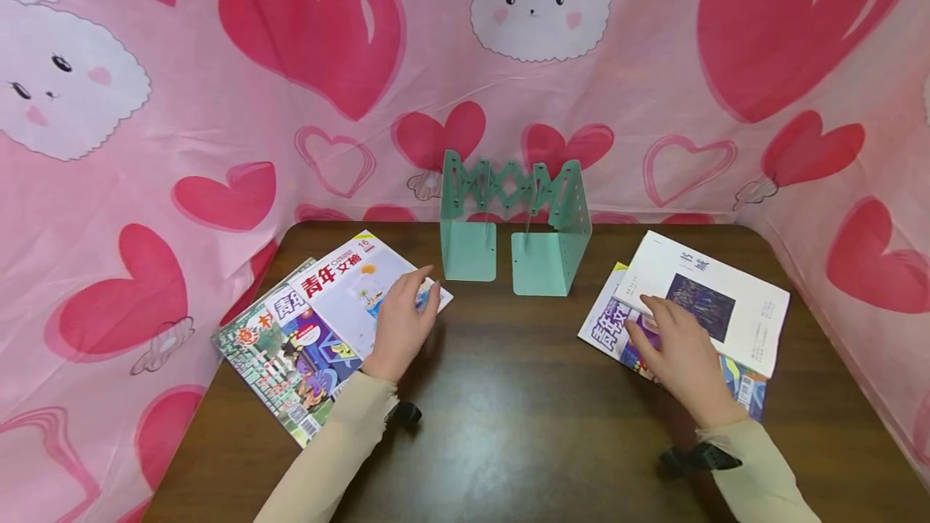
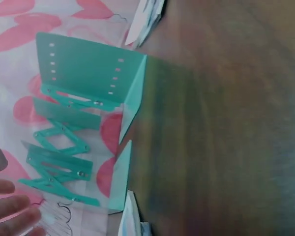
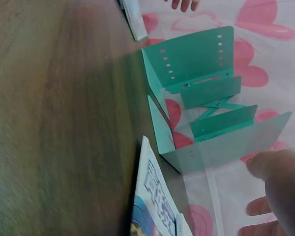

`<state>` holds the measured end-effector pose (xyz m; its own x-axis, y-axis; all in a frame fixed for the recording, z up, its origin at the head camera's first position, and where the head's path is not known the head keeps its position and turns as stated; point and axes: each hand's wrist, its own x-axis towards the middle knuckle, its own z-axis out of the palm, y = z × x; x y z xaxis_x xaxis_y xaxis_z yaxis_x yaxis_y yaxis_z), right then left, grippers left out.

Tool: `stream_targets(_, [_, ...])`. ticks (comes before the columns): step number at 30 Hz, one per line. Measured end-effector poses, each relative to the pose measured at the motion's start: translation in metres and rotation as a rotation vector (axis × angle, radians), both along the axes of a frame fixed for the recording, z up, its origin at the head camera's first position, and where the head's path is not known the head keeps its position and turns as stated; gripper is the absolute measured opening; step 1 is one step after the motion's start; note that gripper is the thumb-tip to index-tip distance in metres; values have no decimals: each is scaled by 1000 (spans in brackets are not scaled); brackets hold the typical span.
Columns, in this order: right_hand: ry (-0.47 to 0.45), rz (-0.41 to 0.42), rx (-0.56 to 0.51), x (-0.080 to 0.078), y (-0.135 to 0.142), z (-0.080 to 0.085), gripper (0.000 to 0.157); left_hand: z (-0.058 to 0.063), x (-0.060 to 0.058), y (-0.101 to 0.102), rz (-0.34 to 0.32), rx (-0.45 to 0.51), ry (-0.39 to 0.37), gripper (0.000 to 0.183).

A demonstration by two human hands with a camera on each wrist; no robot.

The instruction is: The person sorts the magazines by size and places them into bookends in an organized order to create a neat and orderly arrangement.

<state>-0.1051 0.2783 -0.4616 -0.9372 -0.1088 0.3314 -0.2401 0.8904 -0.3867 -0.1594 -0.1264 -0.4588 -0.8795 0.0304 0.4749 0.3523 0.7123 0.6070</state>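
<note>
My left hand [image 1: 402, 328] is above the right part of a fanned stack of magazines, its fingers loosely extended and holding nothing. The top magazine [image 1: 341, 285] has a white cover with red lettering. Beneath it lie a purple magazine [image 1: 308, 333] and a green one [image 1: 257, 366]. Over on the right, my right hand [image 1: 683, 357] hovers with relaxed fingers above a white book [image 1: 756, 305] with a dark picture on its cover. This book lies askew on another purple-and-white magazine [image 1: 603, 329]. In the right wrist view, the thumb and fingers [image 3: 287, 177] look apart and grip nothing.
A mint-green expandable bookend [image 1: 468, 257] stands at the back middle of the dark wooden table [image 1: 501, 410], between the two stacks. Pink cloth [image 1: 639, 79] with hearts and white cartoon faces hangs behind and along both sides. Black straps [image 1: 708, 456] sit on the wrists.
</note>
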Motion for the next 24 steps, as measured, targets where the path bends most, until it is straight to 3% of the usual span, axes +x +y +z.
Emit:
stream_targets(7, [-104,-19,38,-4,12,10,46,8,-20,0,-23,134,-16,31])
stream_targets(17, [-244,-9,177,-17,40,15,51,19,-47,5,-32,182,-48,33])
stream_targets(24, [-360,-12,212,-28,57,12,70,24,-61,10,-50,221,-67,44])
